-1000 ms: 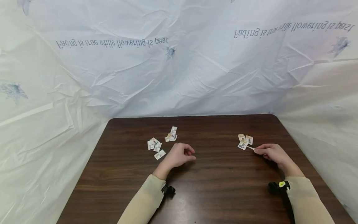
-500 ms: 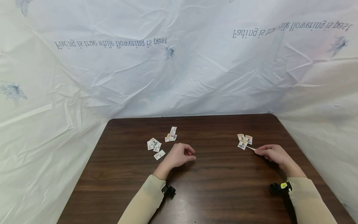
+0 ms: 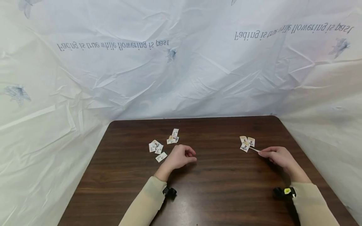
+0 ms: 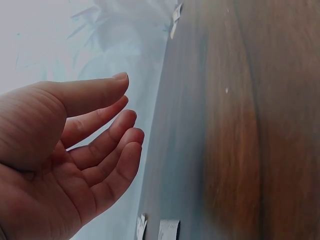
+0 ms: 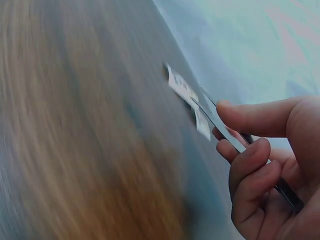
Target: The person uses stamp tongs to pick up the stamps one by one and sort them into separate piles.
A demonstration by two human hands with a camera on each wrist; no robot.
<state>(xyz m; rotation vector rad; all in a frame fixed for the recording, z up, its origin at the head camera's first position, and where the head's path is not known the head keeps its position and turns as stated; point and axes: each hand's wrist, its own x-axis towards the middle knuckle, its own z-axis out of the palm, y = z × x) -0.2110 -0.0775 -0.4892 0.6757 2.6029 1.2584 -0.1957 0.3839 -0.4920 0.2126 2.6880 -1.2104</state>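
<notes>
With fingers curled round them, my right hand (image 3: 278, 156) holds metal tweezers (image 5: 218, 124), their prongs apart. The tweezers' tips point left, overlapping the edge of a small printed paper card (image 3: 244, 146) in the head view. Two more such cards lie partly under or beside it, the right-hand one (image 3: 251, 142) turned slightly. My left hand (image 3: 178, 157) hovers over the middle left of the table, thumb and fingers loosely bent and apart. Nothing lies between them in the left wrist view. Closest to that hand is a single card (image 3: 161, 157) by its wrist.
Several overlapping cards (image 3: 155, 146) form a cluster left of the left hand. Beyond it lie another small group (image 3: 172, 139) and a card (image 3: 175, 132). The dark wooden table (image 3: 215, 194) ends at a white printed plastic sheet (image 3: 186, 81) hanging behind and at both sides.
My right hand has shifted slightly right and toward me with the tweezers. The left hand stays nearly still, and the cards lie as before.
</notes>
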